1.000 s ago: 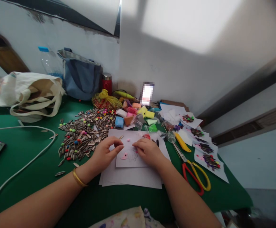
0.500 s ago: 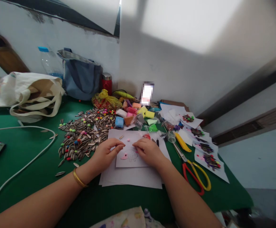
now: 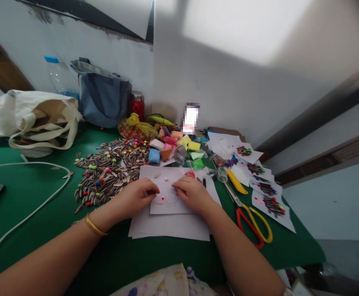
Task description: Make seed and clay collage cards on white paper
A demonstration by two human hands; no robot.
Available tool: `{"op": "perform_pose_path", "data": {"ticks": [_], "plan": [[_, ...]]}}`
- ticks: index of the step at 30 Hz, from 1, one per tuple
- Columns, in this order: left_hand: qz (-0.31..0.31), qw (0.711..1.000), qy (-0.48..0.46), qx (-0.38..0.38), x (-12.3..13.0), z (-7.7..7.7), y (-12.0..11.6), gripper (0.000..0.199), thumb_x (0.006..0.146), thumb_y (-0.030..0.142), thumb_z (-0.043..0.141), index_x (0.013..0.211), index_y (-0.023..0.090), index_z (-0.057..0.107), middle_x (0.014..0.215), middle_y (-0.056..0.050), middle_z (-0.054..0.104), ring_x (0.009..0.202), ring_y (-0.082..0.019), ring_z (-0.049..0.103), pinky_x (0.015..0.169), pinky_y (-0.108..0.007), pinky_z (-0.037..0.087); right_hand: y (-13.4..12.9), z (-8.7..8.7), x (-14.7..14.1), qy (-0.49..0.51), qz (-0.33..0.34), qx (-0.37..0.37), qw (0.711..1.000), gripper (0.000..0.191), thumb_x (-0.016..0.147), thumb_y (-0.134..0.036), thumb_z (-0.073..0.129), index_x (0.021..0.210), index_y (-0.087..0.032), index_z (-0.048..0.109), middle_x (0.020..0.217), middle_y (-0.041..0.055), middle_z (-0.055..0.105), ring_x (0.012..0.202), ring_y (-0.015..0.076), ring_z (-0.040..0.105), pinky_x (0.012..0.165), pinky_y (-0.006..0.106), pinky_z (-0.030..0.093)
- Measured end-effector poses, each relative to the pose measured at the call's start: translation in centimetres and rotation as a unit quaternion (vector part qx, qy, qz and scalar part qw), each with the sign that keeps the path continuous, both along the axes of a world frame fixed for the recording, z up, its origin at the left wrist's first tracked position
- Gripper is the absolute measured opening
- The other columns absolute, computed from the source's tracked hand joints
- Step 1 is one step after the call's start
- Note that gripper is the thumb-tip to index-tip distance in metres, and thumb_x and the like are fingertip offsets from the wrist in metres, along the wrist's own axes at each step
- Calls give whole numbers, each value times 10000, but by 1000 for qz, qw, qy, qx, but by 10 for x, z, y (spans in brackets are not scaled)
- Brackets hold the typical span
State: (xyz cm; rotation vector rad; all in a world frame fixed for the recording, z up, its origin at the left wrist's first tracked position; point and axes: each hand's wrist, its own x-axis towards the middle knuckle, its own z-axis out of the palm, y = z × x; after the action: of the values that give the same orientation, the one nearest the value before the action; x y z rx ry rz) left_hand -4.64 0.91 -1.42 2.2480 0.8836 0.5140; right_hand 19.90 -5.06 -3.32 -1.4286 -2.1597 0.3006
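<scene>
Over a small white paper (image 3: 167,210) on larger sheets (image 3: 173,230), both of my hands are close together. My left hand (image 3: 140,196) is at the paper's left edge, thumb and fingers curled together; anything in them is too small to tell. My right hand (image 3: 193,192) bends over the paper's right part, fingertips pinched together, their contents hidden. Between the hands lies a flat pink clay head with a dark eye (image 3: 160,200), beside a pencil outline (image 3: 172,199). A small pink ball (image 3: 166,179) and a single sunflower seed (image 3: 157,175) lie above it.
Left of the papers spreads a heap of sunflower seeds (image 3: 105,176) mixed with coloured beads. Behind are clay packs (image 3: 167,154) and a phone (image 3: 191,119). Scissors (image 3: 244,207), a yellow cutter (image 3: 237,182) and seed-covered pictures (image 3: 273,205) lie right. A white cable (image 3: 48,197) curves at left.
My left hand has shifted slightly left and down, its fingers curling more over the paper's edge. My right hand stays almost in place. The whole view has shifted a little.
</scene>
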Motion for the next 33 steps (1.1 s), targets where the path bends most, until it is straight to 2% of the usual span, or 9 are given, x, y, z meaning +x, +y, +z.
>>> {"op": "perform_pose_path", "data": {"ticks": [3,6,10,15,26,33], "plan": [[-16,999,31,9,1,2,-3,171,779,216,597,892,244,722,821,-11,720,751,-183,652,688,-267,481,0,-1,0,4,-2,5,1000,277,872,-96,569,1072,-214,720,1032,62,720,976,199,636,894,341,508],[-23,997,64,35,2,1,-5,124,770,218,616,827,247,722,758,-2,711,700,-181,638,649,-261,446,0,0,0,3,-1,5,1000,276,870,-93,569,1064,-215,722,1025,64,721,970,198,640,890,340,510],[-44,993,86,74,4,-1,-5,117,818,235,612,808,239,728,810,-31,724,765,-202,647,722,-290,448,-1,2,0,-2,-2,-1,1000,277,875,-97,564,1078,-206,718,1036,71,716,978,198,637,899,342,507],[-66,991,84,76,4,-2,-4,121,843,236,619,815,244,736,859,-39,717,819,-206,655,777,-302,459,-1,2,0,-7,1,-3,1000,279,874,-97,566,1085,-202,715,1034,71,716,977,199,636,901,343,506],[-69,992,67,84,5,-5,-5,127,836,245,639,790,247,758,825,-43,697,775,-202,650,752,-311,463,-1,4,-1,-7,-4,-5,1000,273,888,-110,560,1096,-201,712,1045,77,712,991,203,634,905,349,511],[-87,987,106,82,2,-1,-4,174,872,254,595,893,256,768,920,-48,714,844,-207,662,785,-305,472,-2,5,-1,-8,-5,-8,1000,269,892,-114,557,1096,-199,712,1050,77,711,994,204,634,903,348,514]]}}
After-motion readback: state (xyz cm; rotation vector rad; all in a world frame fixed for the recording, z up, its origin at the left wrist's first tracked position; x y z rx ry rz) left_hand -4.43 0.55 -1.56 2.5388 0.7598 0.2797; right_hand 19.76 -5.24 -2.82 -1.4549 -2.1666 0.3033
